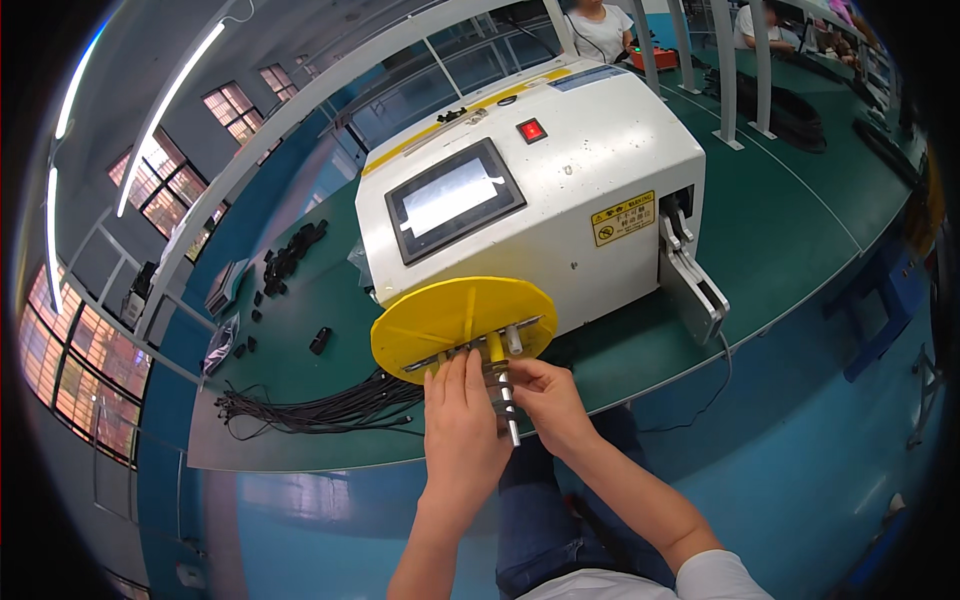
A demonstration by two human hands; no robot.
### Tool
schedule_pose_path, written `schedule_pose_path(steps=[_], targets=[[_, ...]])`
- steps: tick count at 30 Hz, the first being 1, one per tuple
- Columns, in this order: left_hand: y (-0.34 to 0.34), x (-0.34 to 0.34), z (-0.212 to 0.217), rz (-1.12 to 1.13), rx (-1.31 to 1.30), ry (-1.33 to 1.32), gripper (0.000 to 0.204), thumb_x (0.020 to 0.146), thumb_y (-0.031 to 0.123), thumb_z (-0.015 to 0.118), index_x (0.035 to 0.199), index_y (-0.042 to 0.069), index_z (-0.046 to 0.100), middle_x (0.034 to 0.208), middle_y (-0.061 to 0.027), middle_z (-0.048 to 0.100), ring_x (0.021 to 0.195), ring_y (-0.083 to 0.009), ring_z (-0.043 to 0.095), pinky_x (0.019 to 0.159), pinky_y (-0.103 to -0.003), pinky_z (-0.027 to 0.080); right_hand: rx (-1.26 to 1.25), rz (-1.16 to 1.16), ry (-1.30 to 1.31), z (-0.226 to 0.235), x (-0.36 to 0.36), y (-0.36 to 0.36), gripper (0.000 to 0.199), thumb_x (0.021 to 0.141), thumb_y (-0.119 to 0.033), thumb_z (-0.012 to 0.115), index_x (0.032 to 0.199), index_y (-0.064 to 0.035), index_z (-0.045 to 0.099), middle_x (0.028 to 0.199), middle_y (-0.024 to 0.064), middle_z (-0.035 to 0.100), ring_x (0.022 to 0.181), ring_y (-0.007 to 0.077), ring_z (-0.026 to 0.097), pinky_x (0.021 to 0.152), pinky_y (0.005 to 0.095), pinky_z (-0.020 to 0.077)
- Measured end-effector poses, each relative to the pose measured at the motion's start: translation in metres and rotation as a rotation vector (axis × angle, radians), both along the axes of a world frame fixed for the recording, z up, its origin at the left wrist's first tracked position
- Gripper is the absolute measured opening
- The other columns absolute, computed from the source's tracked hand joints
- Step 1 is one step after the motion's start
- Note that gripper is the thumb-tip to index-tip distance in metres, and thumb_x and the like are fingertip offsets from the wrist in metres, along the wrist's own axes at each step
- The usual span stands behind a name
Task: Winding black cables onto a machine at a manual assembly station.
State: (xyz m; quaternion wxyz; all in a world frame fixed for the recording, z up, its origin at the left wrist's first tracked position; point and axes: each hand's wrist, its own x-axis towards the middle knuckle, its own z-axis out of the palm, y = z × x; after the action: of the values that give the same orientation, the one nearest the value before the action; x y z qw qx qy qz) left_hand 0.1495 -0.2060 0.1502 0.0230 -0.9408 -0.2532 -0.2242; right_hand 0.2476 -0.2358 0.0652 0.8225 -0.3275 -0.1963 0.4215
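A yellow disc (pixel 430 318) is mounted on the front of a white machine (pixel 590 150), with metal and yellow posts standing out from it toward me. Dark loops of black cable (pixel 497 384) lie around the posts, partly covered by my hands. My left hand (pixel 462 430) is at the left of the loops, its fingers pressed together and bent over them; the fingertips reach the disc. From the right, my right hand (pixel 553 405) pinches the loops beside a shiny metal rod (pixel 511 425), which points down toward me. The exact grip of the fingers is partly hidden.
A bundle of black cables (pixel 330 408) lies on the green table (pixel 620 365) at the left. Small black parts (pixel 320 341) are scattered behind it. The machine has a screen (pixel 455 200), a red switch (pixel 532 129) and a metal arm (pixel 692 285). Other people sit at the back.
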Motion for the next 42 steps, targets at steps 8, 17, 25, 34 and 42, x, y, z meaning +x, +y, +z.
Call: schedule_pose_path(steps=[8, 17, 25, 34, 42], targets=[[0.001, -0.003, 0.003, -0.026, -0.057, 0.015, 0.076, 0.056, -0.003, 0.071, 0.126, -0.007, 0.042, 0.119, -0.0204, 0.05, 0.112, -0.0379, 0.046, 0.098, -0.042, 0.039, -0.028, -0.099, -0.125, -0.008, -0.007, 0.007, 0.022, 0.086, 0.002, 0.06, 0.108, 0.0048, 0.063, 0.094, 0.006, 0.067, 0.081, 0.0088, 0.062, 0.074, 0.021, 0.0487], [-0.004, -0.001, 0.003, -0.005, -0.15, -0.016, 0.066, 0.061, -0.003, 0.068, 0.122, -0.005, 0.045, 0.112, -0.0192, 0.052, 0.106, -0.0369, 0.048, 0.1, -0.043, 0.038, -0.041, -0.145, -0.137, -0.004, -0.013, -0.003, 0.017, 0.086, 0.002, 0.06, 0.101, 0.0053, 0.066, 0.089, 0.0049, 0.067, 0.077, 0.0082, 0.061, 0.069, 0.0201, 0.0489], [-0.019, -0.012, 0.0, 0.002, -0.025, 0.012, 0.063, 0.061, 0.001, 0.07, 0.12, -0.002, 0.047, 0.097, -0.0159, 0.052, 0.096, -0.0344, 0.051, 0.101, -0.046, 0.037, -0.075, -0.101, -0.287, 0.001, -0.014, -0.028, 0.017, 0.082, 0.006, 0.059, 0.097, 0.0056, 0.067, 0.087, 0.0064, 0.067, 0.077, 0.009, 0.061, 0.069, 0.0213, 0.0492], [-0.005, -0.011, -0.001, -0.083, 0.001, 0.028, 0.053, 0.061, 0.003, 0.072, 0.11, -0.001, 0.051, 0.089, -0.0146, 0.05, 0.091, -0.0342, 0.053, 0.099, -0.048, 0.038, -0.062, -0.137, -0.459, 0.001, -0.014, -0.033, 0.019, 0.082, 0.006, 0.06, 0.099, 0.0026, 0.067, 0.086, 0.0085, 0.068, 0.077, 0.0125, 0.063, 0.067, 0.0241, 0.0504], [-0.008, -0.012, 0.003, -0.136, 0.038, 0.043, 0.046, 0.059, 0.004, 0.073, 0.099, 0.002, 0.052, 0.084, -0.0137, 0.051, 0.086, -0.0334, 0.054, 0.092, -0.045, 0.042, -0.062, -0.104, -0.738, 0.0, -0.01, -0.054, 0.03, 0.08, 0.004, 0.06, 0.11, 0.0019, 0.06, 0.096, 0.0142, 0.065, 0.082, 0.0254, 0.065, 0.069, 0.0287, 0.0502]])
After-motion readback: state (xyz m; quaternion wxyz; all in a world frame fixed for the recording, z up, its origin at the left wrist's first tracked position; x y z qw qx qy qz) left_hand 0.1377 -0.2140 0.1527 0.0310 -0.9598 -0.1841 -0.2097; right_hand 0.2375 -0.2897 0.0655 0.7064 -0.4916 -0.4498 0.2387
